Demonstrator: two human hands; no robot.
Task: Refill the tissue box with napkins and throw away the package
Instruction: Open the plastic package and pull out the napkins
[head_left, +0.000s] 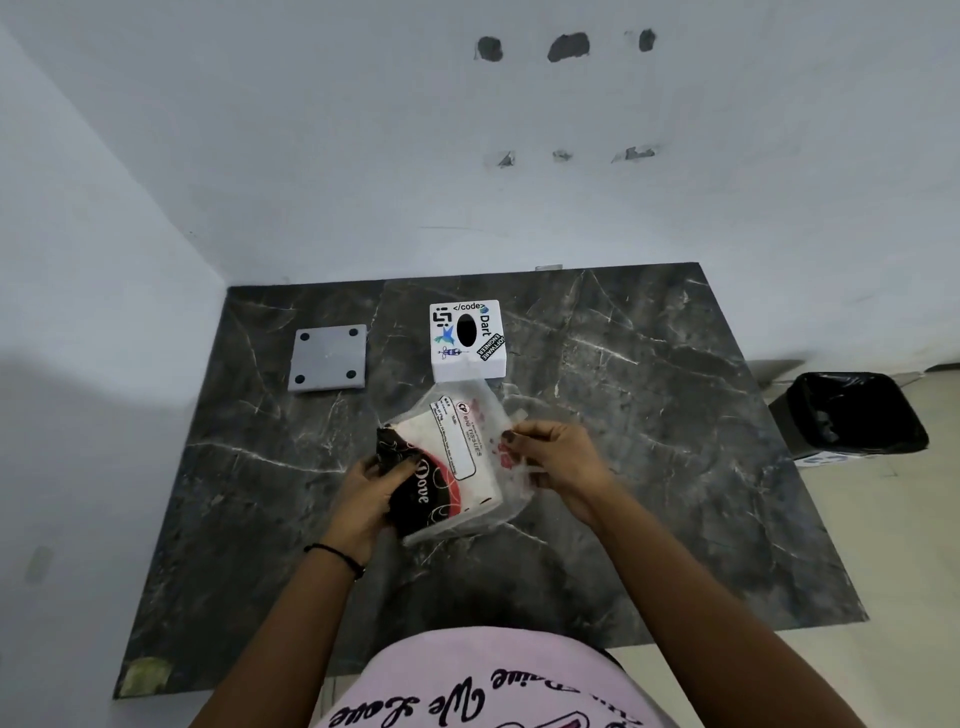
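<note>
A clear plastic napkin package (457, 457) with black and red print lies on the dark marble table (649, 467), white napkins showing inside it. My left hand (371, 491) grips its black left end. My right hand (558, 457) pinches the loose plastic on its right side. Behind the package stands the white tissue box (467, 358) covered in stickers, its dark oval opening facing up. A grey square lid (327, 358) with round black pads at its corners lies flat to the left of the box.
A black bin (857, 415) lined with a black bag stands on the floor past the table's right edge. White walls close in behind and to the left of the table. A yellowish patch (148, 675) marks the table's near left corner.
</note>
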